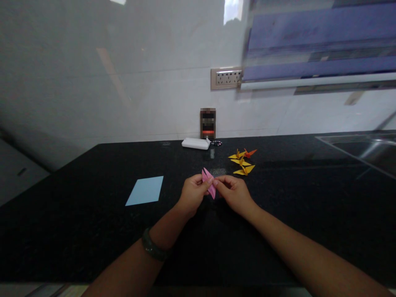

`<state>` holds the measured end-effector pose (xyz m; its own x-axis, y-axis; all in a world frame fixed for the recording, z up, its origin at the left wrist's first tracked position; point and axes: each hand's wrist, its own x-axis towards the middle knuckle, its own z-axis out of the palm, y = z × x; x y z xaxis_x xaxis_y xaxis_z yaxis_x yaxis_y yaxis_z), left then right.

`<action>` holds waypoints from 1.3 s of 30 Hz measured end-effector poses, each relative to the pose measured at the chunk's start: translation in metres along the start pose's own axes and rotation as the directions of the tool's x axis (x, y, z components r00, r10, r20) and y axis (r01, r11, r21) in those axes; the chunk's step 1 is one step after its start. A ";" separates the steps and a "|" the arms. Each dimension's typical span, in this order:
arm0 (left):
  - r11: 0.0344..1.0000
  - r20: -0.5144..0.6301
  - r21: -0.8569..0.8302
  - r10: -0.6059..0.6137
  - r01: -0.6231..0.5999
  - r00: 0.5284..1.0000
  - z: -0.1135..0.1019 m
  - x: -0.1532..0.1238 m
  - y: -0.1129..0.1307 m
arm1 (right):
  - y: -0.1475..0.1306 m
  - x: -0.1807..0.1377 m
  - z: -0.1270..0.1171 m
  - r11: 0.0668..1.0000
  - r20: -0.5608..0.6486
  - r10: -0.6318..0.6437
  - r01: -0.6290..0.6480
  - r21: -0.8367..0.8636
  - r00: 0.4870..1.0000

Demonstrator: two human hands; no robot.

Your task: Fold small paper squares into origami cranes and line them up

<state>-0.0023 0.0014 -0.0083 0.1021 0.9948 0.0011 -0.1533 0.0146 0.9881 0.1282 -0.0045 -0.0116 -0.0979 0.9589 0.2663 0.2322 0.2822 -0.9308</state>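
Note:
A folded piece of pink origami paper (212,191), narrow with pointed ends and a split at its top, is held up over the black countertop. My left hand (193,193) is closed on its left side, the thumb lying across the front. From the right, my right hand (234,193) pinches its edge between thumb and fingers; the fingertips partly hide the fold there. Beyond my right hand sit several folded paper cranes: yellow ones (245,170) and an orange-red one (250,153). A flat light blue paper square (145,190) lies left of my left hand.
Against the wall, a phone-like device (208,123) stands upright behind a white power bank (196,143) with a patterned strap. The black countertop (93,231) reaches a sink (368,150) at the right. A socket panel (226,78) is on the wall.

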 end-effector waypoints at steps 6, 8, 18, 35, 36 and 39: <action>0.997 0.005 -0.077 -0.010 0.010 1.000 0.001 -0.001 -0.001 | 0.002 -0.001 0.002 1.000 -0.013 -0.025 0.025 0.000 1.000; 0.997 0.017 -0.077 -0.019 0.020 1.000 0.000 -0.001 -0.001 | 0.001 -0.001 0.002 0.999 -0.016 -0.030 0.030 -0.016 0.999; 0.998 0.029 -0.055 -0.040 0.041 0.999 0.001 -0.001 -0.001 | -0.002 -0.001 -0.002 0.997 0.013 -0.032 0.033 -0.075 0.999; 0.998 -0.009 -0.016 0.053 -0.053 0.999 0.001 -0.003 0.004 | -0.002 -0.003 -0.001 0.974 0.079 -0.123 0.136 -0.180 0.989; 0.999 -0.002 -0.024 0.046 -0.046 0.999 0.001 -0.003 0.003 | -0.002 -0.002 -0.001 0.975 0.072 -0.121 0.132 -0.181 0.990; 0.999 -0.046 -0.028 0.039 -0.040 0.998 0.002 -0.002 0.003 | 0.000 -0.001 -0.003 0.971 0.010 -0.087 0.087 -0.220 0.996</action>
<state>-0.0014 -0.0009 -0.0048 0.0511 0.9982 0.0322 -0.1848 -0.0223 0.9825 0.1310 -0.0048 -0.0114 -0.1275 0.9303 0.3438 0.4304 0.3642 -0.8259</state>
